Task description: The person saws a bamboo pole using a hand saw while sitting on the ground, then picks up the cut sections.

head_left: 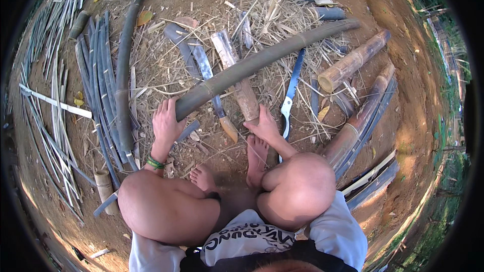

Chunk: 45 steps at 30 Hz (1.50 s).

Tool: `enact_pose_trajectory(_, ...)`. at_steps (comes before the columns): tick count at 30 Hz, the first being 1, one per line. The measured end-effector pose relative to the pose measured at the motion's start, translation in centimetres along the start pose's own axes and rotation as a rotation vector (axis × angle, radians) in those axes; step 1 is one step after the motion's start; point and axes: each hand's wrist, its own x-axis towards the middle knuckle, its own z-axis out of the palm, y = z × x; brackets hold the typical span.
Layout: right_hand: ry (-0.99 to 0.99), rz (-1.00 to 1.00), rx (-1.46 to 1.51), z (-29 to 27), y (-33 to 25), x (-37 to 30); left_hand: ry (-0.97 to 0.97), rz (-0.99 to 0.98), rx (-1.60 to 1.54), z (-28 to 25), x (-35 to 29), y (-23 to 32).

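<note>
Bamboo pole and wooden club at the hands

Head view: hands are set apart. Left hand is clamped on the near end of the bamboo pole, which slants up to the right and crosses above the wooden club. Right hand is closed about the club's lower end, near the bare right foot; firmness of grip cannot be told. Wood-handled machete passes beneath the pole, left of the club. Handsaw lies to the club's right. Dry shavings litter the ground beyond.
</note>
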Motion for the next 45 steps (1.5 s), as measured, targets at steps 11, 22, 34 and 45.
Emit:
enact_pose_trajectory(11,0.262,0.081,0.533,0.8,1.8,2.0,-0.279,-0.048,-0.169,-0.5,-4.1,-1.5)
enact_pose_trajectory(22,0.214,0.464,1.220,-7.1,3.2,13.8,0.194,-0.352,0.076,-1.1,-1.3,-15.9)
enact_pose_trajectory(34,0.155,0.463,1.223,-6.6,2.8,21.7,0.052,-0.868,0.084,0.8,-2.3,-26.3)
enact_pose_trajectory(45,0.213,0.429,0.615,-7.6,-0.6,21.7,0.138,-0.616,-0.378,-8.4,-4.3,-19.4)
